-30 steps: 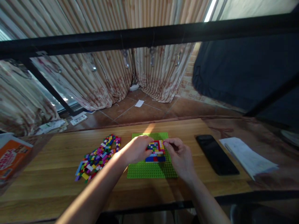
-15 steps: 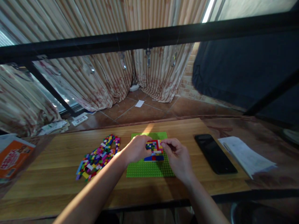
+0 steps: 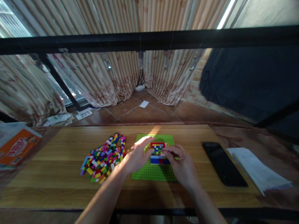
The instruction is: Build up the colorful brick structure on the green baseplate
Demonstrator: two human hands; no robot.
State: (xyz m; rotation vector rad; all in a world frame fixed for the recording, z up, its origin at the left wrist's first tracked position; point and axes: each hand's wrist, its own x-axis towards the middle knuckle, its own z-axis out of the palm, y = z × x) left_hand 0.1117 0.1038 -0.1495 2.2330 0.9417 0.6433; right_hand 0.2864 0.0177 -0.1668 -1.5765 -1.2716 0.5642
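A low build of small multicoloured toy bricks (image 3: 159,150) sits on the green studded baseplate (image 3: 149,174). Red bricks line its far edge, and blue ones show on the side facing me. My left hand (image 3: 140,154) is at the build's left side, thumb and forefinger apart, the thumb tip close to or touching it. At the build's right edge, my right hand (image 3: 181,161) has thumb and forefinger pinched together. Whatever may be between those fingertips is too small to make out. Part of the build's right side is hidden by that hand.
Loose bricks (image 3: 105,158) lie in a heap left of the baseplate on the wooden table (image 3: 58,168). To the right are a black phone (image 3: 224,165) and white papers (image 3: 259,169). An orange-and-white package (image 3: 20,147) stands at the far left. A dark rail (image 3: 116,43) crosses beyond the table.
The camera view has shifted, moving the table scene rightward in the picture. My left hand's fingers have opened away from the build, uncovering more of it. My right hand stays pinched at its right edge.
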